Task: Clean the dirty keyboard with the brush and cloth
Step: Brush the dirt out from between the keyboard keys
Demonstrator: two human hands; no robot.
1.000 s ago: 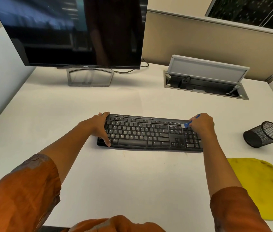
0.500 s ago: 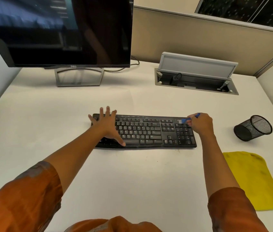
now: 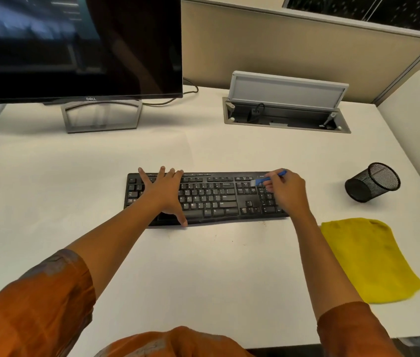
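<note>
On the worktop (image 3: 203,266), you are flattening your open left hand (image 3: 164,188) to steady the keyboard (image 3: 211,199) while your right hand (image 3: 285,190) is pinching the brush (image 3: 268,179).

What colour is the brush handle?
Blue; the brush in the right hand shows in the head view.

Dell monitor (image 3: 75,45) on its silver stand (image 3: 100,117) sits back left of the white table (image 3: 49,176). Cable box (image 3: 285,113) with its lid flipped up is behind, and a black mesh pen cup (image 3: 372,182) lies tipped over on the right.
</note>
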